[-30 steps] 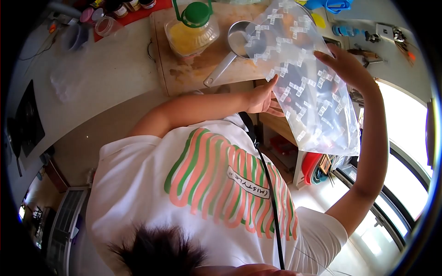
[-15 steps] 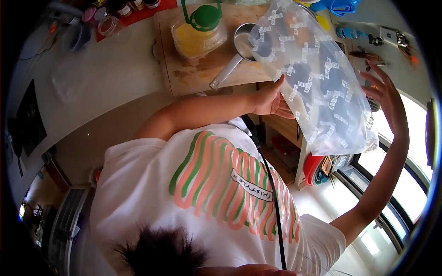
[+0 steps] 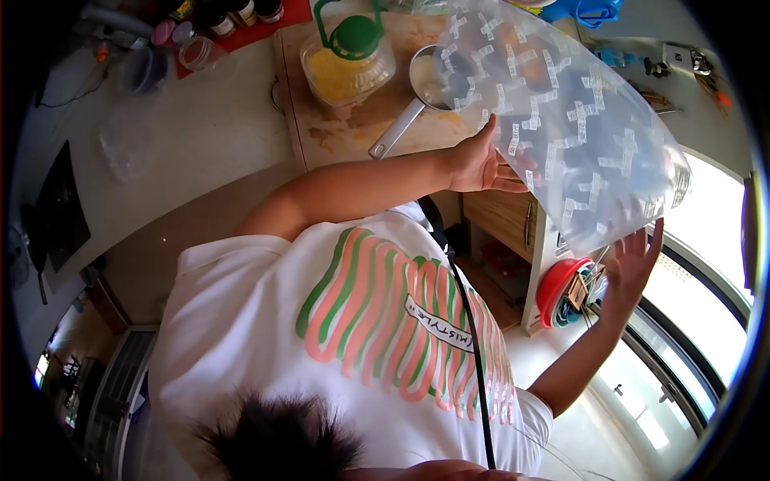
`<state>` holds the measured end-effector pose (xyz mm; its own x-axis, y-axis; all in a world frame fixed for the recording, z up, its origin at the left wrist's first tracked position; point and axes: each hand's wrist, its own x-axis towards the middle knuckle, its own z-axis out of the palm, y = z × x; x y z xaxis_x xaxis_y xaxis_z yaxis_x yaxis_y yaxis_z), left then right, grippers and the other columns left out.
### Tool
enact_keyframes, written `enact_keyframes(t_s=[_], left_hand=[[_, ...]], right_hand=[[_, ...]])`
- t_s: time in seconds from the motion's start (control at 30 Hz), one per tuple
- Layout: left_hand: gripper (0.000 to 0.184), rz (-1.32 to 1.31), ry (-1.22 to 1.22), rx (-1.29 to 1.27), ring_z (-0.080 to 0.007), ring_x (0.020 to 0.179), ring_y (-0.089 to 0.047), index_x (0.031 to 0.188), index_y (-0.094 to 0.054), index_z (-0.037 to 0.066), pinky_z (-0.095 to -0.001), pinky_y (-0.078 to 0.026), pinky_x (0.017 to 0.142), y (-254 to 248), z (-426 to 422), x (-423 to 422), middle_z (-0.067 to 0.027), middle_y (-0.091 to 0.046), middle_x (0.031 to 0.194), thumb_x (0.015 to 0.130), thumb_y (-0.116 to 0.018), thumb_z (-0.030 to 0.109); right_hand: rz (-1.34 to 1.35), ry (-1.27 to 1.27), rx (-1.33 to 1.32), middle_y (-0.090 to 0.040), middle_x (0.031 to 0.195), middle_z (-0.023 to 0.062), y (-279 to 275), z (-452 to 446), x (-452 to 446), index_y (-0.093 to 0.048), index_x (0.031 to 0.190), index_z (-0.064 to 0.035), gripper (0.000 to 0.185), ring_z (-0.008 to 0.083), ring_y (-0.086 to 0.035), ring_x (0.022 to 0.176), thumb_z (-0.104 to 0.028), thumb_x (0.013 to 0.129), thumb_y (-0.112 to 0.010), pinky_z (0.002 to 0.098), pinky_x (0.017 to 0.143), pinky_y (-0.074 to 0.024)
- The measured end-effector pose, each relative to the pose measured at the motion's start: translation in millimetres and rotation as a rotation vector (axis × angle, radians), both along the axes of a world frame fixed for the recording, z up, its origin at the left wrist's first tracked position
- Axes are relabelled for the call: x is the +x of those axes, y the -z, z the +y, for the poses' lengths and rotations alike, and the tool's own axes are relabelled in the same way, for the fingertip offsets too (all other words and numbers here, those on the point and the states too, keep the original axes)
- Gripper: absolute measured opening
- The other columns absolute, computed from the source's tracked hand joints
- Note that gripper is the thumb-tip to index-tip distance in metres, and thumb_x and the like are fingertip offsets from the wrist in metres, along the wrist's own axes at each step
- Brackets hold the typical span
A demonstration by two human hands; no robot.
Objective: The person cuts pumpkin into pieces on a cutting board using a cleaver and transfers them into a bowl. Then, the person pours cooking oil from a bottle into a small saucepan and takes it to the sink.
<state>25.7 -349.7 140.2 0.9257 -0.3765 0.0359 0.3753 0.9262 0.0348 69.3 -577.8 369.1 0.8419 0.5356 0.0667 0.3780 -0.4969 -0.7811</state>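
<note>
A large translucent plastic bag with white printed patches spreads over the right side of the counter and hangs past its front edge. It looks puffed out. My left hand is at the bag's left edge, thumb raised and fingers stretched, some fingertips showing through the film. Below the bag's lower right edge, my right hand is open with spread fingers, the tips at or just behind the film. A small metal saucepan stands left of the bag, which partly covers it.
A wooden cutting board holds the saucepan and a clear container of yellow contents with a green-handled lid. Jars stand at the back left. A red basin is below the counter, near a wooden drawer.
My right hand has dropped from the bag's right side to below its lower edge. The bag has swung up and right, its end lifting. My left hand has shifted slightly right.
</note>
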Motion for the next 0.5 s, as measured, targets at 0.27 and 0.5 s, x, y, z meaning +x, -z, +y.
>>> enact_keyframes(t_s=[0.27,0.5], left_hand=[[0.095,-0.031,0.038,-0.066,-0.0342,0.132,-0.046,0.150,-0.024,0.008,-0.0510,-0.039,0.110,3.0,1.6,4.0,-0.0169,-0.045,0.144,0.087,-0.026,0.079],[0.102,0.373,-0.127,0.096,-0.0308,0.136,-0.035,0.147,-0.027,0.002,-0.0530,-0.040,0.106,7.2,-8.6,-8.7,-0.0158,-0.033,0.149,0.083,-0.042,0.080]], right_hand=[[-0.237,0.281,-0.049,-0.054,0.137,0.0171,7.4,43.3,-18.5,-0.028,0.149,-0.0049,0.079,0.0312,-0.051,0.129,-0.020,0.087,-0.074,0.0456,0.109,-0.0403],[-0.416,0.340,-0.112,-0.056,0.134,0.0181,3.2,58.6,-21.0,-0.038,0.144,0.0010,0.066,0.0290,-0.055,0.124,-0.015,0.089,-0.071,0.0419,0.107,-0.0426]])
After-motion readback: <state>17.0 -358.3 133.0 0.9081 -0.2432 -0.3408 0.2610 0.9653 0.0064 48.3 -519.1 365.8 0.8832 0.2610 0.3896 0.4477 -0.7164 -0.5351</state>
